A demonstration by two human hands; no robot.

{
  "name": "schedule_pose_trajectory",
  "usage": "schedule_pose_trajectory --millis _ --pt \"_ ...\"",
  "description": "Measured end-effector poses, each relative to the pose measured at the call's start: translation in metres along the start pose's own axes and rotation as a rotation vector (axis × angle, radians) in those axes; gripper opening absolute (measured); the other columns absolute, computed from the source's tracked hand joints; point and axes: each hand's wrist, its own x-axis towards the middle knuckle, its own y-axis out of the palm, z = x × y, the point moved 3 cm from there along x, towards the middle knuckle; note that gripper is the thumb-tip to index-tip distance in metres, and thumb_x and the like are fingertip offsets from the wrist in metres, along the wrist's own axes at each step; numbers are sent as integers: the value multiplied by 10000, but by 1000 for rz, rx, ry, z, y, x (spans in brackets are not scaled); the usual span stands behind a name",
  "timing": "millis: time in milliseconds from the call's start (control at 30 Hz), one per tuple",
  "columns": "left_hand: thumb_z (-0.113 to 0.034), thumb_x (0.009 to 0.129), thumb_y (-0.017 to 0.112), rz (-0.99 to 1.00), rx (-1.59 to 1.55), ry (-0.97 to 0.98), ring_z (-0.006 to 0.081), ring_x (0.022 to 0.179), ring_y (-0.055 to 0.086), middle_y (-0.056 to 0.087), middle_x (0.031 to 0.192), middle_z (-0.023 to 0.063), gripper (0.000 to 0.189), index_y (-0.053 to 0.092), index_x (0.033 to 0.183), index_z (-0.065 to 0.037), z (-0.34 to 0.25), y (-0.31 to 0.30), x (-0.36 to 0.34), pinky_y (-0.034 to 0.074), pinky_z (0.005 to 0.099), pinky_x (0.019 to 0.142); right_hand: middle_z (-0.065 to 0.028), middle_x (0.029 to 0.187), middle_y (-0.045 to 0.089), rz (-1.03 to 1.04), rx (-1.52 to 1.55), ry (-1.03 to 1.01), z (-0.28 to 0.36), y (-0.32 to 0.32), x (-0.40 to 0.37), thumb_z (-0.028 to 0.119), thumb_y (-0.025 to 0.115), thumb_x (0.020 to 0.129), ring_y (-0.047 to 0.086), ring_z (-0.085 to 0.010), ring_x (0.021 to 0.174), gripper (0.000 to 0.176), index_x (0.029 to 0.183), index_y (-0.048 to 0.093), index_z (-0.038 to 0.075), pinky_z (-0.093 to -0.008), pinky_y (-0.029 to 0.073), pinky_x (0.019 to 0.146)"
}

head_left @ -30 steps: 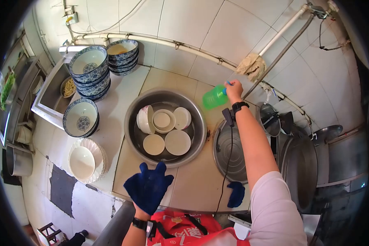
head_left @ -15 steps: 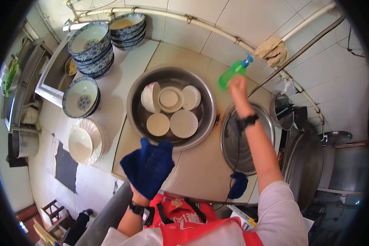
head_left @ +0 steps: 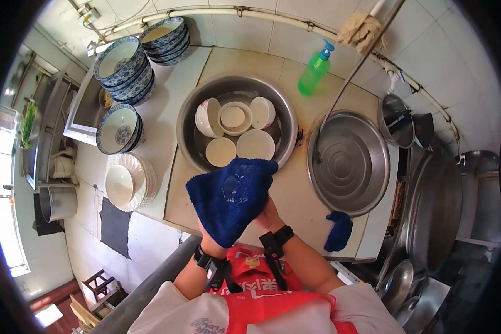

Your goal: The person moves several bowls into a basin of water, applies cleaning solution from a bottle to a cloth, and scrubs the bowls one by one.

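Note:
A dark blue cloth [head_left: 228, 195] is spread over my hands in front of my apron, with a whitish wet patch of what looks like soap on top. My left hand [head_left: 210, 240] holds it from below; the cloth covers most of its fingers. At the cloth's right side, my right hand [head_left: 269, 216] grips the edge, its fingertips hidden. Just beyond the cloth is a large metal basin [head_left: 288, 106] with several white bowls [head_left: 255, 145] in it. A green pump bottle [head_left: 314, 73] stands upright at the back of the counter.
An empty-looking metal basin [head_left: 348, 161] lies on the right, with another blue cloth [head_left: 338, 230] near the counter's front edge. Stacked blue-patterned bowls [head_left: 119, 64] and fluted white dishes [head_left: 142, 181] stand on the left. A pipe [head_left: 261, 15] runs along the tiled wall.
My right hand has let go of the green bottle, which now stands on the counter, and has come back to the blue cloth. A whitish wet patch now shows on the cloth.

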Motion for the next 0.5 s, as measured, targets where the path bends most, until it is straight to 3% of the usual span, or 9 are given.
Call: schedule_pose_trajectory --millis 67,133,167,200,267,300,367,467,500 --pt "-437 1009 284 -43 -602 -118 297 1297 403 405 1435 120 559 334 1424 -66 6 3 -8 279 446 1120 -118 1292 541 -43 -602 -276 -9 2 -22 239 477 971 512 -257 1196 382 1305 469 52 -387 389 1053" --pt "-452 1003 293 -57 -755 -92 295 1300 399 410 1434 109 570 334 1427 -72 0 0 -10 267 442 1124 -138 1292 538 -96 -1201 -562 -15 18 -39 229 415 994 500 -262 1212 374 1319 462 49 -379 363 1080" --pt "-466 998 301 -80 -919 -68 292 1302 396 415 1433 98 582 334 1430 -78 -5 -2 -11 255 437 1127 -116 1310 531 -77 -1789 -598 1 68 -61 219 430 989 490 -248 1227 374 1316 464 40 -370 352 1079" --pt "-466 998 301 -75 -915 -69 292 1302 396 415 1433 98 582 334 1430 -78 -10 -5 -10 255 437 1127 -116 1310 531 -81 -1784 -604 1 73 -71 219 430 989 490 -248 1227 374 1316 464 40 -370 352 1079" --pt "-503 982 323 141 -1287 -32 280 1305 394 405 1442 86 616 338 1431 -83 -25 -6 -9 248 430 1126 -128 1242 575 -96 -1553 -800 1 79 -92 183 597 909 557 -251 1134 410 1274 495 27 -365 425 975" --pt "-503 982 323 148 -1285 -30 280 1305 394 405 1442 86 616 338 1431 -83 -29 -6 -10 248 430 1126 -122 1242 574 -97 -1546 -816 5 77 -96 185 580 919 553 -244 1139 407 1282 488 28 -365 428 973" --pt "-551 959 348 -8 -856 80 272 1319 380 385 1454 76 675 308 1444 -83 -38 -12 -13 250 431 1124 -109 1244 573 -83 -1694 -825 23 74 -97 191 545 938 546 -230 1148 403 1299 473 28 -363 435 969" --pt "-571 951 359 7 -771 -117 259 1336 359 363 1467 64 706 275 1455 -84 -50 2 -21 247 427 1124 -90 1246 571 -42 -2006 -914 42 84 -94 199 493 967 534 -208 1162 398 1324 450 28 -361 445 963" --pt "-583 950 354 43 -619 -10 237 1347 342 364 1460 70 734 245 1462 -68 -41 2 -23 241 405 1124 -83 1247 570 -15 -2075 -984 40 95 -92 201 475 977 531 -201 1166 397 1333 443 29 -360 448 961"
